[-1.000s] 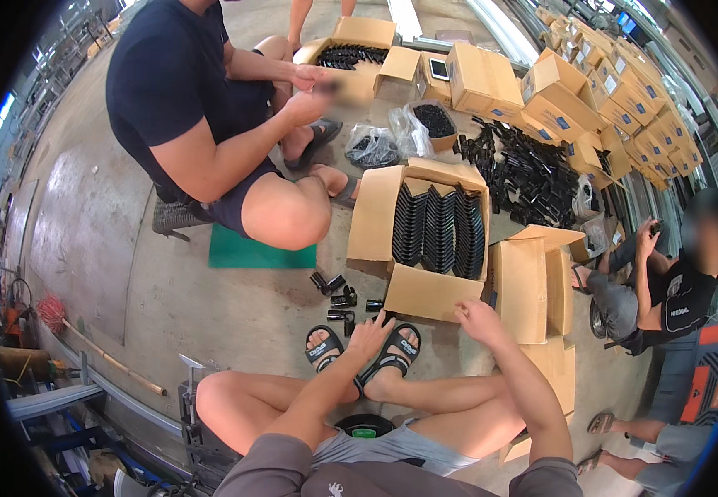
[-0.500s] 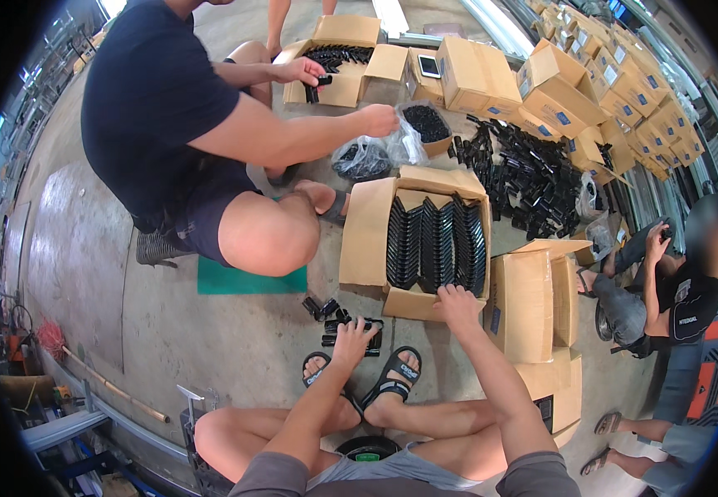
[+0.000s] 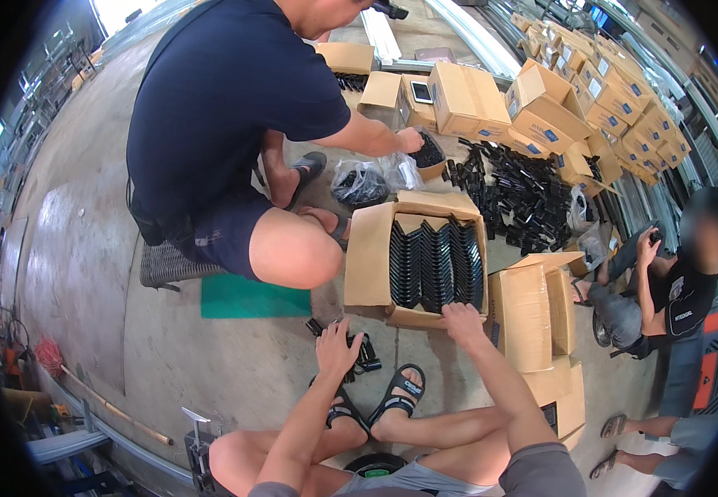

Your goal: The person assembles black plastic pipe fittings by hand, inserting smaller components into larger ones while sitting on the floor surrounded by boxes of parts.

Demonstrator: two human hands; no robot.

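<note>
A cardboard box stands open in front of me, with tight rows of black plastic parts inside. My right hand is at its near edge, the fingers hooked over the rim. To the left, my left hand hovers just above a small group of loose black parts on the floor by my sandals. Its fingers are spread, with the thumb apart, and I see nothing held. The hand hides part of that group.
A co-worker sits at the left, reaching into a box of small black pieces. Beyond my box lies a heap of black parts. An open carton stands at its right. Another person sits at the far right; stacked cartons stand behind.
My left hand has shifted left and slightly down over the loose parts. My right hand stays at the box rim. The co-worker has leaned forward, a hand now in the small-pieces box. The view has shifted.
</note>
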